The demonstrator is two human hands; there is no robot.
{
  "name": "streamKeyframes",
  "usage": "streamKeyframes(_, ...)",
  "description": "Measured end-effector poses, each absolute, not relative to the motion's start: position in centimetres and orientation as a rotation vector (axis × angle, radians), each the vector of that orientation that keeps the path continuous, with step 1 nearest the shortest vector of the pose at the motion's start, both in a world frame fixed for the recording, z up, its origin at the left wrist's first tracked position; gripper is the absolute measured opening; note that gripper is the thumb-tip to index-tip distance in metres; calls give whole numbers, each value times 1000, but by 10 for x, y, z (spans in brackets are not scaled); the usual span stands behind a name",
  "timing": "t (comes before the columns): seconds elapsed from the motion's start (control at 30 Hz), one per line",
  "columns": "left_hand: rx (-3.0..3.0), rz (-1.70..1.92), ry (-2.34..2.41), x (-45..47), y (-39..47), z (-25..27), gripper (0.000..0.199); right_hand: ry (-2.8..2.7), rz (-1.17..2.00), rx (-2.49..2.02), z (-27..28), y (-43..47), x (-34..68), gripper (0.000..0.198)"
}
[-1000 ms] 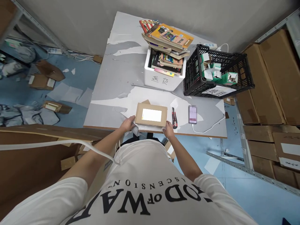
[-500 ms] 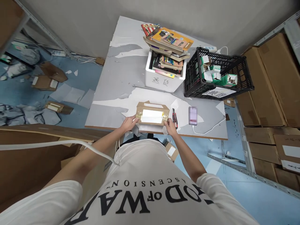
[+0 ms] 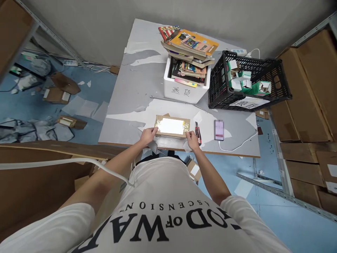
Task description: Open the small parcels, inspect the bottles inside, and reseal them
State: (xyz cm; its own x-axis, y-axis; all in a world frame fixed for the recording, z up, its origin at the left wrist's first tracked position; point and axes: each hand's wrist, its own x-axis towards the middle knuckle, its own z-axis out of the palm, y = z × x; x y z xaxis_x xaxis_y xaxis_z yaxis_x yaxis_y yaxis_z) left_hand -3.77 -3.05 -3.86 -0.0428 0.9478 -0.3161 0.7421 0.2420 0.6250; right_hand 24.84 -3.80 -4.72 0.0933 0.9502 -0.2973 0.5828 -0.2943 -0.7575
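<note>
A small brown cardboard box point(image 3: 172, 134) with a white label and shiny tape at its ends is at the front of the table. My left hand point(image 3: 149, 136) grips its left end, thumb on the near corner. At the opposite end my right hand point(image 3: 192, 139) holds the near right corner between thumb and fingers. Some whitish wrapping shows just below the box, partly hidden. Right beside my right hand lies a red and black utility knife point(image 3: 198, 133). A phone point(image 3: 219, 130) on a white cable rests farther right.
Behind the box stands a white bin point(image 3: 184, 92) heaped with books point(image 3: 196, 44). A black plastic crate point(image 3: 219, 100) with small green and white boxes is to its right. The grey table point(image 3: 126, 84) has torn white patches. Cartons point(image 3: 302, 88) fill the right-hand shelf; a white cable point(image 3: 105, 169) crosses at left.
The box has tipped so that its labelled top faces me more fully and its far flap shows less. Both hands keep their hold. The view has shifted slightly.
</note>
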Motion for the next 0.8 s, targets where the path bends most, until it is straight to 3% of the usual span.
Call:
streamKeyframes(0.17,1513,373,1852,-38,-28,-41,59,-1478,1146,-1849,-62,-33,266,43)
streamKeyframes(0.33,1524,377,1876,-37,-29,-40,58,-1426,818,-2235,-80,-24,304,33)
streamKeyframes(0.6,1544,527,1923,-32,-35,-36,62,-1417,868,-2474,-101,-16,319,39)
streamKeyframes(0.8,2018,609,1820,-26,-49,-32,56,-1482,866,-2424,-84,-9,325,39)
